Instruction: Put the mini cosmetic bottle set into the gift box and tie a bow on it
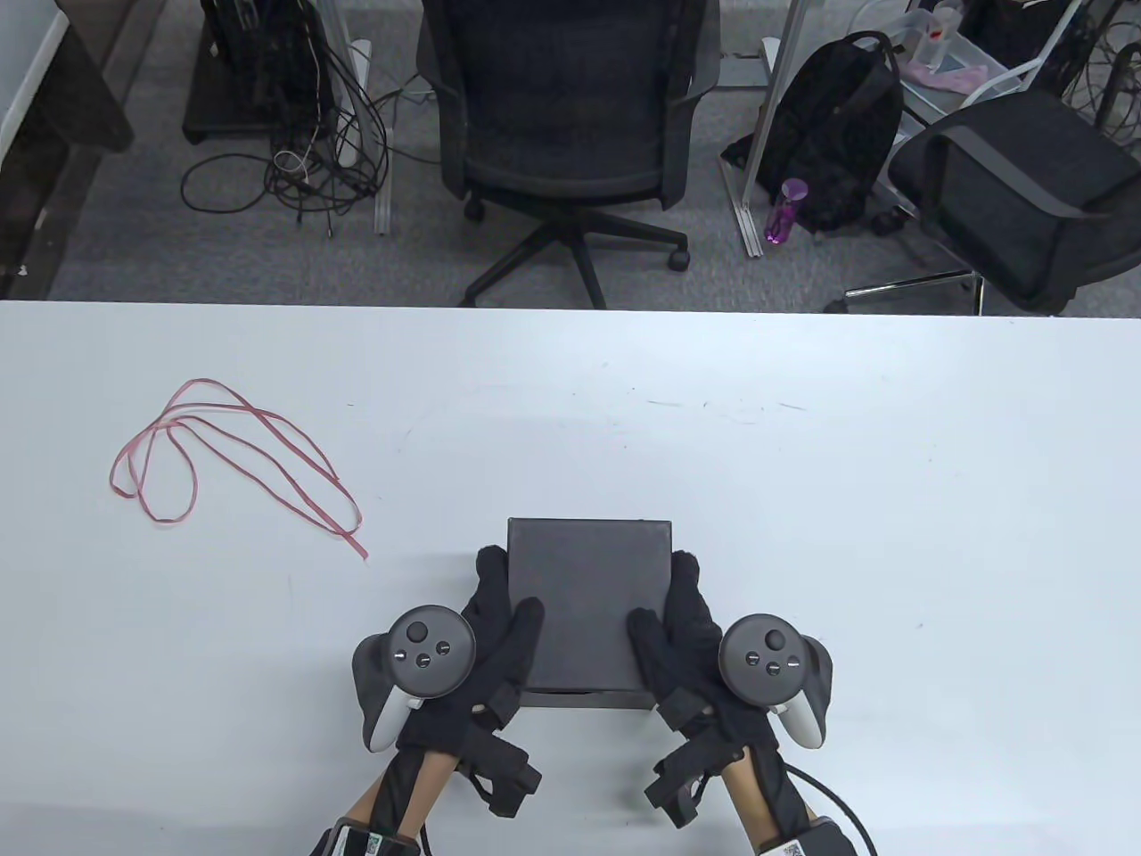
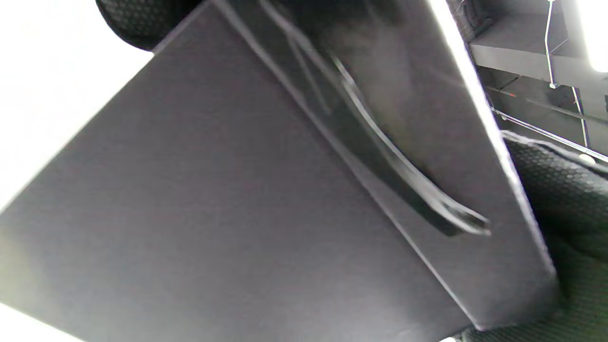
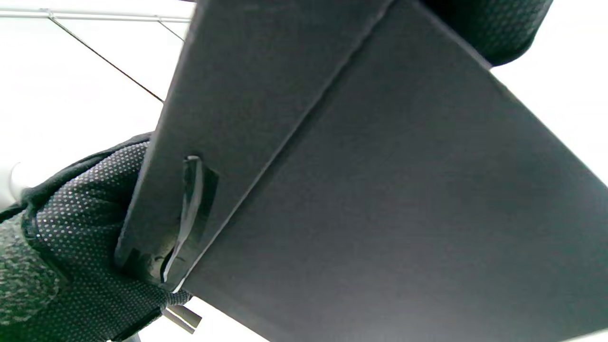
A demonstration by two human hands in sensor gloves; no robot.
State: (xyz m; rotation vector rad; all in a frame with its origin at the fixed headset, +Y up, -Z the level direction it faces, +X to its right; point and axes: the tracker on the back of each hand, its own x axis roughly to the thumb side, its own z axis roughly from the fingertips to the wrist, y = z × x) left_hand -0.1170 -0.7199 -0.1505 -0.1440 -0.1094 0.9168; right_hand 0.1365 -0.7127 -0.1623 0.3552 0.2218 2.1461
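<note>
One gift box (image 1: 588,606), a matte dark grey cardboard cuboid with crisp edges and a closed lid, sits at the near middle of the smooth white desk (image 1: 802,464). What lies inside it cannot be seen. The left hand (image 1: 499,624) grips the box's left side, its fingers along the wall and its thumb curled over the lid; the right hand (image 1: 673,624) mirrors it on the right side, so the two grips clamp the box between them. Both wear black knit gloves with a dotted, grainy weave, and each carries one rounded grey tracker on its back. In the wrist views the box fills the frame as flat, faintly textured card, with a narrow glossy strip (image 2: 403,166) showing along one side panel. One thin red ribbon (image 1: 241,446) lies in loose loops on the desk, far to the left and well apart from the box. Two black mesh office chairs stand beyond the far edge.
</note>
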